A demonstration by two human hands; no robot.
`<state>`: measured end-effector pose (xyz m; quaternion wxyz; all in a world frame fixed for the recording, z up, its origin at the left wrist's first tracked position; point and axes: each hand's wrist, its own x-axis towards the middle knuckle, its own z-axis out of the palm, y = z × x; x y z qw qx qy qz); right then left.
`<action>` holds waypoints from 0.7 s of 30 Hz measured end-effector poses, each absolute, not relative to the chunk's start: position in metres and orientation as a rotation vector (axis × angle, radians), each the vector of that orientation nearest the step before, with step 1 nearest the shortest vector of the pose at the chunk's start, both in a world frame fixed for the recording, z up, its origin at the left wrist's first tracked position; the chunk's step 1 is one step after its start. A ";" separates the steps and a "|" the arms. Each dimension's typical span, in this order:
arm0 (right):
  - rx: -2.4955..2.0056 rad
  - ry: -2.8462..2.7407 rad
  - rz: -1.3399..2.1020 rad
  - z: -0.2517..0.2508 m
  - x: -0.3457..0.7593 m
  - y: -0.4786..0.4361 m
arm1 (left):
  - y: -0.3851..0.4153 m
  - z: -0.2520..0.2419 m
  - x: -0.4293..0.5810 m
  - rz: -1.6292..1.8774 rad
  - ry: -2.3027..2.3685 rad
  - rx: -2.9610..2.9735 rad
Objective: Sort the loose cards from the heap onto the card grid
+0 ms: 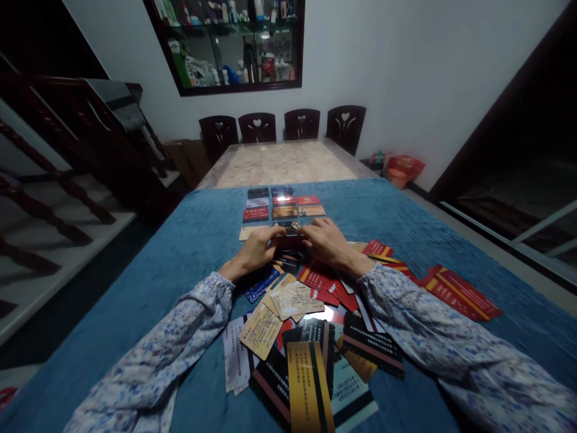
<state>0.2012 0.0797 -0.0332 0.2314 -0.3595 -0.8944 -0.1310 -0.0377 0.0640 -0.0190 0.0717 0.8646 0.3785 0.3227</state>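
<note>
My left hand (258, 245) and my right hand (328, 242) meet at the middle of the blue cloth. Between their fingers they hold a dark red card (289, 242) by its two ends. Whether it is one card or a small stack, I cannot tell. Just beyond it lies a black card with a pale pattern (291, 227), and a cream card (247, 233) is left of that. Farther off, several cards lie in short columns, including an orange-gold card (285, 212) and a red card (256, 214). Below my wrists spreads a loose pile with a gold card (309, 385) on top.
The blue cloth (180, 282) covers the near part of a long table (279, 159). Red cards (462, 291) lie beyond my right sleeve. Dark chairs (256, 127) line the far end. Stairs with a wooden railing (54, 210) stand left; a red bag (406, 165) sits on the floor right.
</note>
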 end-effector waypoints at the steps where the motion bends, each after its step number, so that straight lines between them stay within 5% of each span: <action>1: -0.998 -2.480 -0.363 -0.032 0.201 0.078 | 0.064 -0.020 -0.038 0.962 1.137 2.599; 21: -1.294 -2.551 -0.280 -0.030 0.194 0.068 | 0.064 -0.032 -0.031 0.688 1.372 2.732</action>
